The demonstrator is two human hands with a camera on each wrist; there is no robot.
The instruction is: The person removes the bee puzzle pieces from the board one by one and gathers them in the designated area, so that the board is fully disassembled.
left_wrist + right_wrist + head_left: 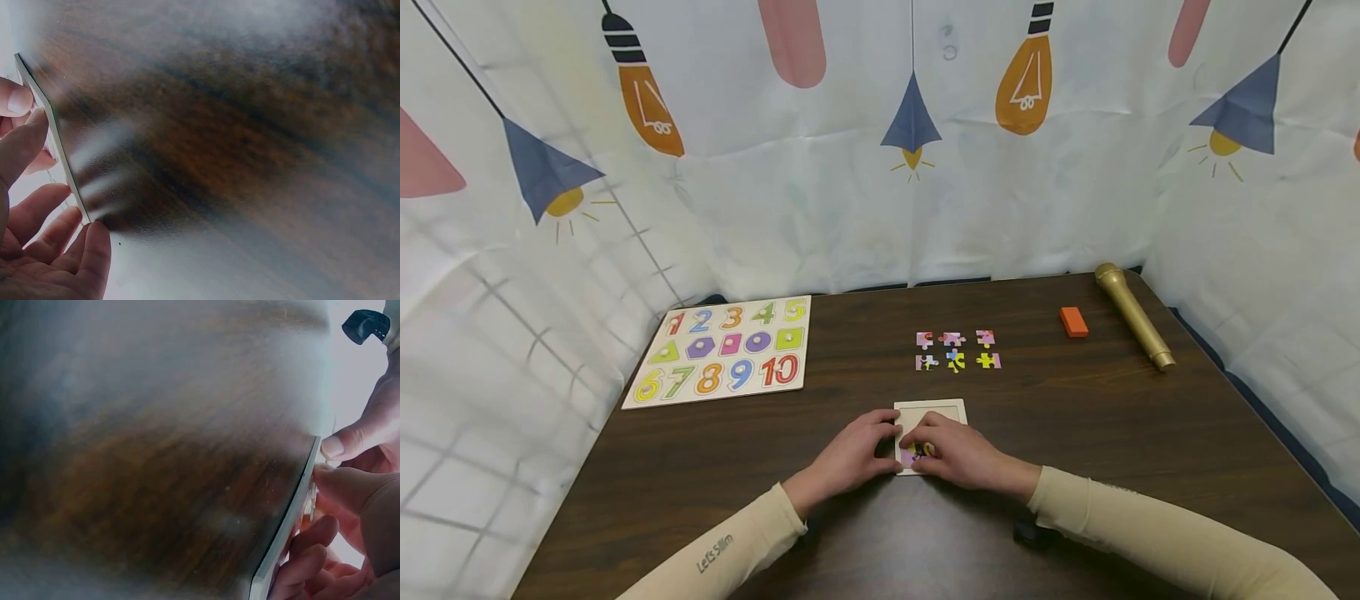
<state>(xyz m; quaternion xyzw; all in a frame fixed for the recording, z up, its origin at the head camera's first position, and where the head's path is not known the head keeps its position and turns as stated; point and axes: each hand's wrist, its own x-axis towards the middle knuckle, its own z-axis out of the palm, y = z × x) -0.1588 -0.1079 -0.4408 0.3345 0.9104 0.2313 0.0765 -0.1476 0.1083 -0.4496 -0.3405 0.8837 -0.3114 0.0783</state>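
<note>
A small light wooden puzzle tray [931, 403] lies flat on the dark table before me, with pink and yellow puzzle pieces [916, 455] in its lower left part. My left hand [855, 451] steadies the tray's left side, thumb near the lower corner and fingers along the edge; the left wrist view shows the fingertips [97, 237] against that edge. From the right, my right hand [958, 452] reaches over the tray, its curled index finger and thumb around a jigsaw piece at the lower left. In the right wrist view, its fingers partly hide the pieces.
Several loose jigsaw pieces [955, 361] lie in two rows beyond the tray. A number-and-shape board [715, 354] is at the left. An orange block [1073, 322] and a gold microphone-shaped stick [1135, 317] lie at the far right. A patterned curtain [850, 208] surrounds the table's back and sides.
</note>
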